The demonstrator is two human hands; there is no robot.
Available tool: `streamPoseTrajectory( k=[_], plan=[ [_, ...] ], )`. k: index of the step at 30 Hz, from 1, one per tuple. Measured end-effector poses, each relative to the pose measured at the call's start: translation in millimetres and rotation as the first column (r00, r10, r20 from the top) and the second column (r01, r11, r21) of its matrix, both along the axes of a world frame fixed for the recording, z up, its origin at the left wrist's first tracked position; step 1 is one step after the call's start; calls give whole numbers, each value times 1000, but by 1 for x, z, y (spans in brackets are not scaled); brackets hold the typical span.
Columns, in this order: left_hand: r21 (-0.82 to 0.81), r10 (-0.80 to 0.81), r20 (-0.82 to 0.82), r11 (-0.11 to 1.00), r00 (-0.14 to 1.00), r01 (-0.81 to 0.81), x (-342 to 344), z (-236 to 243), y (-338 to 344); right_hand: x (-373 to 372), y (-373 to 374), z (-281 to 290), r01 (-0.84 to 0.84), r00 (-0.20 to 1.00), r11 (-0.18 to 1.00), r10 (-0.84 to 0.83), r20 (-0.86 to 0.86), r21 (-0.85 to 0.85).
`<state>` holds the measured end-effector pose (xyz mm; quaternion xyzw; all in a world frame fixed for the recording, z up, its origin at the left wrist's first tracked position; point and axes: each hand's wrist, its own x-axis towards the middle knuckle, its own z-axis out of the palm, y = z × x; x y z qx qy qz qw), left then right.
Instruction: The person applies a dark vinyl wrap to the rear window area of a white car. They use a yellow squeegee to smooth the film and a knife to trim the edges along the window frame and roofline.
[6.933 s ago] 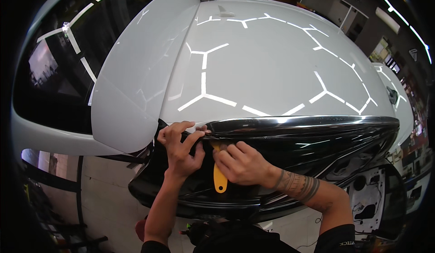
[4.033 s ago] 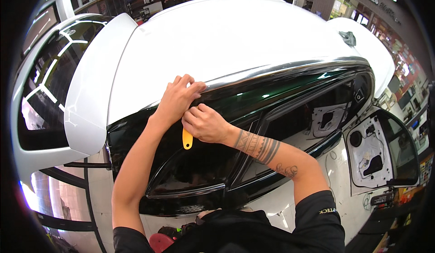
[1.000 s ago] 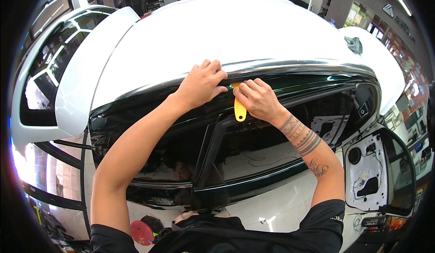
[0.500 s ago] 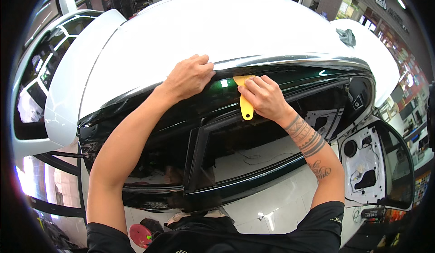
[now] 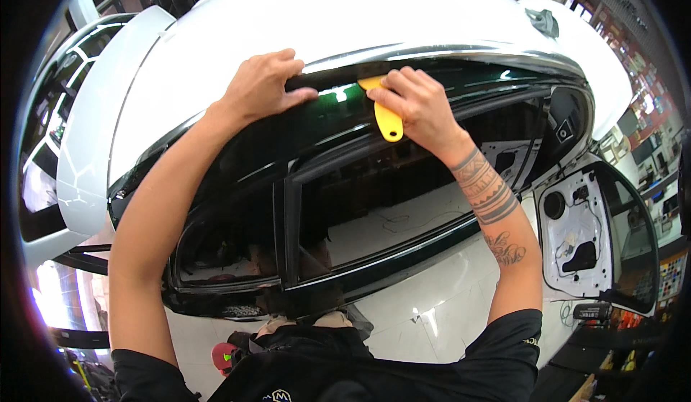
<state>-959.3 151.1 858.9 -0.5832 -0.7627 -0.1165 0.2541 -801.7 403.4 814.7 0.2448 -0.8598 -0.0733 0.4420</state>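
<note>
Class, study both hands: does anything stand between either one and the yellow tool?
Nothing visible does. The right hand grips the yellow tool; between that tool and the left hand, only the glossy dark car panel shows.

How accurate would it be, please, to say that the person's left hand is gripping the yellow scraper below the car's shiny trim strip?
Not quite: the head view shows the right hand, not the left hand, gripping the yellow scraper below the shiny trim strip.
</note>
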Motion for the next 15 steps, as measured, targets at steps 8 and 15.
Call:
streamPoseTrajectory(
  k=[8, 15],
  plan=[
    [-185, 190, -57, 963, 980, -198, 10, 6, 20, -4, 9, -12, -6, 999, 997, 3, -48, -73],
    [-297, 123, 51, 949, 991, -103, 23, 29, 36, 6, -7, 5, -101, 976, 926, 164, 146, -363]
  ],
)
